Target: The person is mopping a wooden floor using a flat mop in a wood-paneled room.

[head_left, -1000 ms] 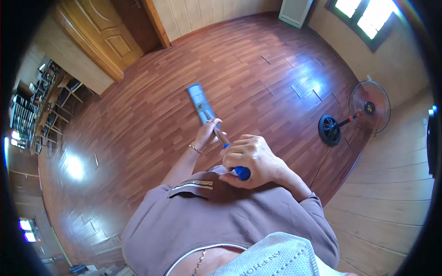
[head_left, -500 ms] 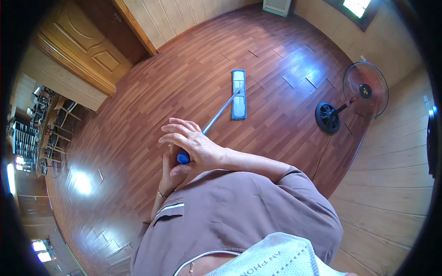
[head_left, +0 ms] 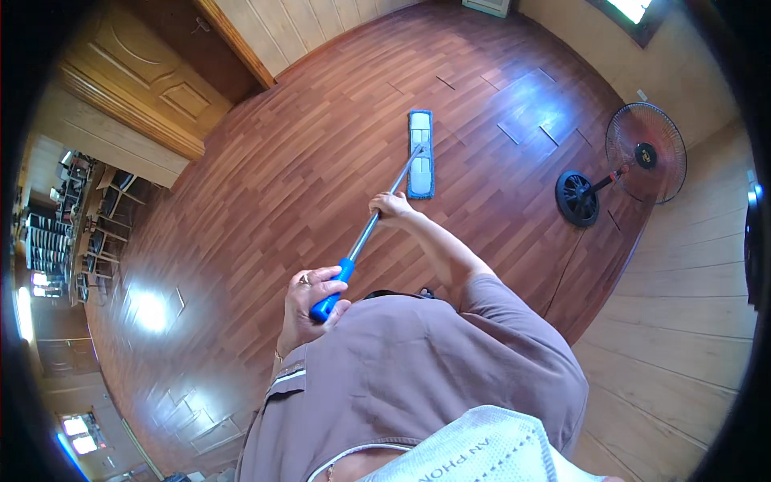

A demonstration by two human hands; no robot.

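Observation:
A flat mop [head_left: 420, 173] with a blue-edged, pale rectangular head lies on the wooden floor ahead of me. Its metal pole slants back toward my body and ends in a blue grip [head_left: 330, 299]. My left hand [head_left: 312, 296], with a ring on one finger, is wrapped round that blue grip close to my chest. Farther up, my right hand [head_left: 390, 207] is closed round the bare metal pole, with the arm stretched forward.
A standing fan [head_left: 646, 155] with a round black base is on the right, near the wall. Over at the left are a wooden door [head_left: 152, 72] and, below it, a table with chairs [head_left: 100, 233]. Light glares off the brown plank floor [head_left: 265, 193] in patches.
My right hand has gone from beside the blue grip, fingers spread, to farther up the pole, now closed round it. The mop head has shifted slightly away in the view.

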